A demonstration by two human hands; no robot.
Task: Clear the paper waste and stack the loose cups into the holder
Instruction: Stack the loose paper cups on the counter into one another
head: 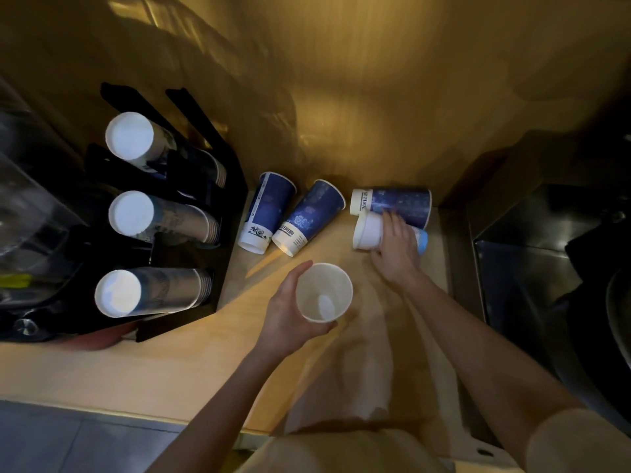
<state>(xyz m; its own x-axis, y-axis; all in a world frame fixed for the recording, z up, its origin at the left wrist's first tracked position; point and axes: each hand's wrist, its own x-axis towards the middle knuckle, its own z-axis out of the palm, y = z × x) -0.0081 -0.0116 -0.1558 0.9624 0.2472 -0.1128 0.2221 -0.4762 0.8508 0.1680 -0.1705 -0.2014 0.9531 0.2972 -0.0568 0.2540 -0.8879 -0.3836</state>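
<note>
My left hand (pixel 290 315) holds an upright white paper cup (pixel 324 292), its mouth facing me, above the wooden counter. My right hand (pixel 397 249) lies over a white and light-blue cup (pixel 367 232) that rests on its side, fingers wrapped around it. Behind that cup lies a dark blue cup (pixel 399 201) against the wall. Two more dark blue cups (pixel 268 211) (pixel 309 216) lie tilted near the middle of the counter. The black cup holder (pixel 222 213) on the left carries three stacks of cups (pixel 131 215), bottoms toward me.
A gold wall closes the back. To the right sit a metal sink (pixel 532 268) and its edge. Clear plastic items (pixel 30 213) crowd the far left beside the holder. The counter's front edge (pixel 102 409) runs below my arms.
</note>
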